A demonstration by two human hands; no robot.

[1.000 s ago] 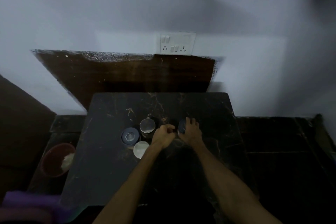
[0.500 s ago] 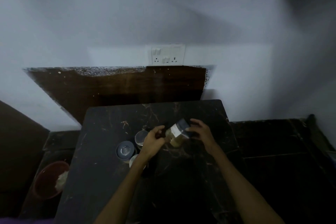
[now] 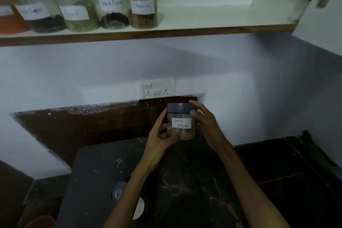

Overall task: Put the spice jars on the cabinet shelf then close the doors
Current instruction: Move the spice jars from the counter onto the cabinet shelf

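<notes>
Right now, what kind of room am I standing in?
Most likely a home kitchen: labelled glass spice jars line a white cabinet shelf, a dark marble counter sits below, and both hands hold a grey-lidded jar labelled Garam Masala.

A small clear jar [image 3: 181, 122] with a dark lid and a white label stands upright in the air, well below the shelf [image 3: 203, 24]. It holds some tan spice. Five more jars [image 3: 109, 2] stand in a row on the left part of the shelf. The door [image 3: 322, 5] at the right of the shelf is open.
</notes>
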